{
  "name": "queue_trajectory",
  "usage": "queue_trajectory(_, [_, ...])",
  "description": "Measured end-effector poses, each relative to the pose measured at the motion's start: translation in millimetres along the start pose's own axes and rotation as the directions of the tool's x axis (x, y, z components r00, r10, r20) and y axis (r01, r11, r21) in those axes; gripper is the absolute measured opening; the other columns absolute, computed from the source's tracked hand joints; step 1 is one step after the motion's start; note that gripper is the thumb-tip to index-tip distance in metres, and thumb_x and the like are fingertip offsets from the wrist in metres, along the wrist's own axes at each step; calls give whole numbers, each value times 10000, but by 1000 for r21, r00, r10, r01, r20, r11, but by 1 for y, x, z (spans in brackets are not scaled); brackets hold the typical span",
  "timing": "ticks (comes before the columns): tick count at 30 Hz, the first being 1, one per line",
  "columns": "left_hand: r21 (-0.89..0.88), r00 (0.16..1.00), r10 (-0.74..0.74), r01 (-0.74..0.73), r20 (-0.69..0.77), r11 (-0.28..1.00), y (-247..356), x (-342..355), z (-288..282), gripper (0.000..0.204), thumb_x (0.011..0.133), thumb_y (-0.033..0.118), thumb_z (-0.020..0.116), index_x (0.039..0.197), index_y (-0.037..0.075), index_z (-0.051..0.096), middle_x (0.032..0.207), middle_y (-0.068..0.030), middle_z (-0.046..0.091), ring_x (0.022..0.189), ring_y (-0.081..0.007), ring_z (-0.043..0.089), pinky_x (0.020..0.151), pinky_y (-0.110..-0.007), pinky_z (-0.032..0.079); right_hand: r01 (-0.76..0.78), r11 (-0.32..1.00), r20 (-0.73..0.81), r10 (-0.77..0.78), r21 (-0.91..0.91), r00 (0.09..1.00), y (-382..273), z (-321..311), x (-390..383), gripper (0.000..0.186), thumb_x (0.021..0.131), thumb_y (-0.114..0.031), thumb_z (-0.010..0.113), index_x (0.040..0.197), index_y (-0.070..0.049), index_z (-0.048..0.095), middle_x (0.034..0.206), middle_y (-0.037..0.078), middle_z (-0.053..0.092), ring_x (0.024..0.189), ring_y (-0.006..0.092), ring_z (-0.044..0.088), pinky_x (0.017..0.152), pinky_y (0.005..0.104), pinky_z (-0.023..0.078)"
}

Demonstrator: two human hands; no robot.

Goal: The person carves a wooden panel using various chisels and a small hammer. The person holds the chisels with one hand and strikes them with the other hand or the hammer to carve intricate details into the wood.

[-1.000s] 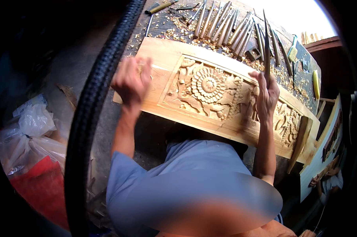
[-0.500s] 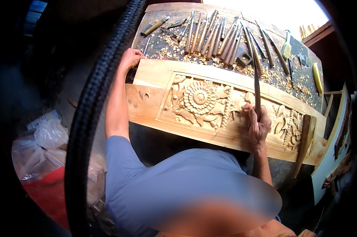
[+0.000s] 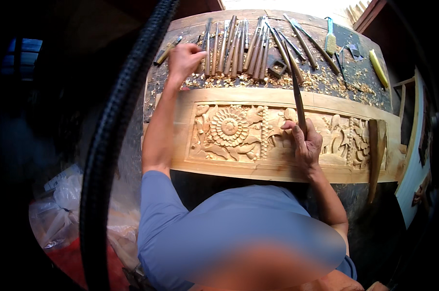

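A pale wooden panel [image 3: 176,140] with carved flowers and leaves lies on the workbench [image 3: 154,82]. My right hand [image 3: 305,145] grips a long, dark, narrow tool [image 3: 297,99], held pointing away from me over the carving. My left hand [image 3: 185,60] is at the left end of a row of wooden-handled chisels [image 3: 236,53], its fingers curled; whether they hold anything is hidden. A wooden bar [image 3: 376,150] rests across the panel's right end.
Wood shavings [image 3: 331,80] are scattered behind the panel, with a brush [image 3: 330,41] and yellow object [image 3: 378,68]. A black braided cord [image 3: 103,145] crosses the left of view. Plastic bags [image 3: 59,213] lie lower left; a white board [image 3: 408,194] stands right.
My left hand has moved from the panel's left end up to the chisels. My right hand still grips the dark tool. The view has shifted, so the bench appears more level.
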State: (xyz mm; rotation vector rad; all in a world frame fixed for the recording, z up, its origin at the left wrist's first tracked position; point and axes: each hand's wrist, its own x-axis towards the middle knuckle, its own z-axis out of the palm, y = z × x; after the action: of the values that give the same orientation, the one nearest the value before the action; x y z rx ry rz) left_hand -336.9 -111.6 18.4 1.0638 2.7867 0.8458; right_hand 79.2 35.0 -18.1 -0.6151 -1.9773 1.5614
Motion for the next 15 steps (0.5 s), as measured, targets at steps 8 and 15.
queue_trajectory(8, [235, 972, -122, 73, 200, 969, 63, 60, 110, 205, 945, 407, 842, 980, 212, 894, 786, -1, 814, 656, -123, 703, 700, -334, 605, -19, 999, 0, 19, 44, 1000, 1, 3, 2, 257, 1150, -256, 667, 1050, -48, 781, 678, -57, 484, 615, 47, 439, 574, 258, 359])
queue_trajectory(15, [290, 995, -18, -11, 96, 957, 64, 43, 131, 325, 950, 496, 847, 1023, 182, 893, 802, -16, 821, 599, -140, 692, 556, -316, 554, -104, 987, 38, 100, 119, 994, 4, 3, -1, 225, 1157, -224, 649, 1088, -45, 767, 676, -78, 456, 606, 48, 403, 576, 247, 319])
